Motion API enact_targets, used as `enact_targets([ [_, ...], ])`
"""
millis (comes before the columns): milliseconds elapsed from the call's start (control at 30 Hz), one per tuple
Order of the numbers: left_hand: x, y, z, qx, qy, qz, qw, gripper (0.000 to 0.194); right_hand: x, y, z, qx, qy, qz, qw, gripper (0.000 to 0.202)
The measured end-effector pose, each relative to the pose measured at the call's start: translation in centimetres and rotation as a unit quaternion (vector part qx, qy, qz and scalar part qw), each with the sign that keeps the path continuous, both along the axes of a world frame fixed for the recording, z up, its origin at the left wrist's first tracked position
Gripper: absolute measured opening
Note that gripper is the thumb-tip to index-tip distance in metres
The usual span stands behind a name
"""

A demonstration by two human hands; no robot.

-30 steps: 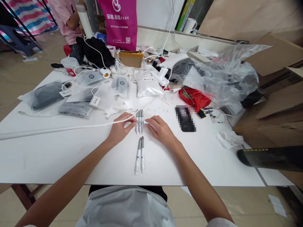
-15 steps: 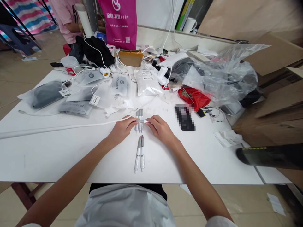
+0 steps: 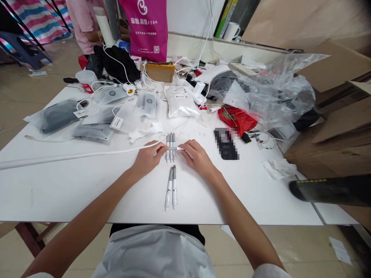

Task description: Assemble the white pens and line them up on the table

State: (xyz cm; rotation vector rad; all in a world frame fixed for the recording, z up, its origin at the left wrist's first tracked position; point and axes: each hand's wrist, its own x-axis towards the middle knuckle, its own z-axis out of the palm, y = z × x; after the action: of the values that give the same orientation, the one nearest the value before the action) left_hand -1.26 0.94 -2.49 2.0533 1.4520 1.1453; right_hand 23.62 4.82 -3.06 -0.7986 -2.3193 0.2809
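Note:
A grey-and-white pen (image 3: 174,148) lies crosswise between my two hands. My left hand (image 3: 147,157) pinches its grey end, while the fingers of my right hand (image 3: 195,155) close on the white end. Directly beneath it, several similar pens (image 3: 171,157) rest side by side on the white table (image 3: 121,200), pointing away from me and partly covered by the held pen. Closer to me, two more pens (image 3: 171,188) lie together with their grey grips toward the far side. A white cable (image 3: 95,154) runs in from the left and ends near my left hand.
Plastic-wrapped packages (image 3: 92,131) spread over the left side. A black phone-like slab (image 3: 226,143), blurred out, lies right of my hands. Behind it are a red bag (image 3: 239,119) and crumpled clear plastic (image 3: 278,90). A dark cylinder (image 3: 330,191) juts in from the right.
My left fingers have shifted slightly left, so a bit more of the held pen's grey part shows. Both hands keep their hold; the other pens have not moved.

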Motion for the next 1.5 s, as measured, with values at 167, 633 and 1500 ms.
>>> enact_targets([
  [167,-0.3,0.2,-0.3,0.016,0.025,-0.008,1.000,0.027,-0.2,-0.1,0.1,-0.001,-0.005,0.006,1.000,0.018],
  [633,0.0,0.2,-0.7,0.115,0.085,-0.039,0.989,0.021,-0.1,-0.3,-0.4,-0.009,-0.030,-0.032,0.999,0.019],
  [1500,-0.2,0.3,-0.2,-0.003,0.022,-0.011,1.000,0.017,0.6,0.4,0.4,0.068,-0.068,-0.064,0.993,0.023],
])
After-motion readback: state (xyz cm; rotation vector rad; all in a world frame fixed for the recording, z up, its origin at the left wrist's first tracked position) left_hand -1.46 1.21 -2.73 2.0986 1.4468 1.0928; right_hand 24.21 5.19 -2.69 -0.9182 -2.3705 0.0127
